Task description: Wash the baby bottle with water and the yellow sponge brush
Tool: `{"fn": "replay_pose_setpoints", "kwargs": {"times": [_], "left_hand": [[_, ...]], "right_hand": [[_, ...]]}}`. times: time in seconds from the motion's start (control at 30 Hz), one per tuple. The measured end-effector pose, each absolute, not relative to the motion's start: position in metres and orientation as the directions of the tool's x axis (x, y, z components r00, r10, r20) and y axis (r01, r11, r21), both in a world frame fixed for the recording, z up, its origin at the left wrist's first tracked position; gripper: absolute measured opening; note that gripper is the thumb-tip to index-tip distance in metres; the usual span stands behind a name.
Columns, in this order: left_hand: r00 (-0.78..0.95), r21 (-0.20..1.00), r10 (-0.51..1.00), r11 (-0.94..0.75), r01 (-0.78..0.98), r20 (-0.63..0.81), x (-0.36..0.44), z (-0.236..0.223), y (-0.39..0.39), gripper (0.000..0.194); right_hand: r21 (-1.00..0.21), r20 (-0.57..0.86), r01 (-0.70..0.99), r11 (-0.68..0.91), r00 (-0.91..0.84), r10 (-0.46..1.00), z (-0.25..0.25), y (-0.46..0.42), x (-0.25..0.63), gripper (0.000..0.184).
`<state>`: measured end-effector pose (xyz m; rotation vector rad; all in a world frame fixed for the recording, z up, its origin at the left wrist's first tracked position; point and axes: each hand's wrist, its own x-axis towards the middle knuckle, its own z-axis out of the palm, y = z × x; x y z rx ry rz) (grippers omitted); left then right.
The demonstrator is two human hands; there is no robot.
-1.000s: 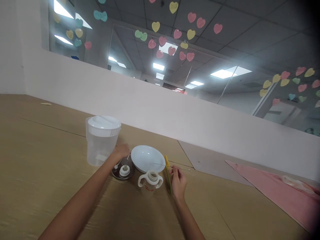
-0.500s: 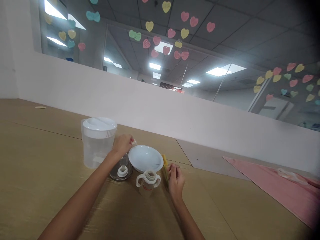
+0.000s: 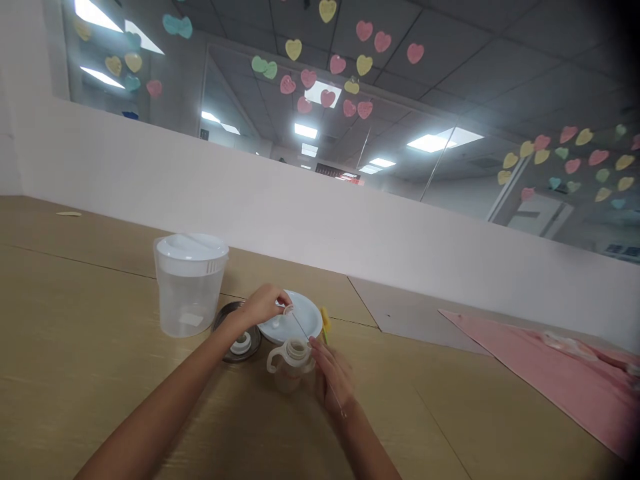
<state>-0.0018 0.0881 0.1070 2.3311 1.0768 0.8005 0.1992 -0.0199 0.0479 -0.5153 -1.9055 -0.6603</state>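
My left hand (image 3: 265, 304) is closed, pinching a small pale ring-like part (image 3: 289, 309) over the white bowl (image 3: 313, 323). A thin wire with a looped end (image 3: 338, 402) runs from that part down across my right hand (image 3: 334, 377), whose fingers hold it; whether its tip is inside the part I cannot tell. Just left of my right fingers stands a clear two-handled bottle (image 3: 289, 377), upright with its mouth uncovered. On a dark round tray (image 3: 219, 331) under my left wrist lies a white collar cap (image 3: 241, 344), partly covered by the arm.
A clear pitcher with a white lid (image 3: 193, 287) stands at the left. Behind my right hand lies a yellow-headed tool (image 3: 325, 319). A pink cloth (image 3: 540, 373) covers the right side of the table, with a clear plastic item (image 3: 570, 345) on it. A white wall rises behind.
My left hand has moved right, bringing the small pale part over the bowl. My right hand has shifted left beside the bottle, and the wire has swung from level to steeply slanted.
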Motion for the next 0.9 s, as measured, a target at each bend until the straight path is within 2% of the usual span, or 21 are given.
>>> {"fn": "replay_pose_setpoints", "kwargs": {"times": [0.9], "left_hand": [[0.572,0.552,0.766,-0.625,0.552,0.295,0.007,0.109,0.076,0.023]], "right_hand": [[0.206,0.909,0.637,0.743,-0.406,0.096,0.047,-0.017,0.195,0.038]]}}
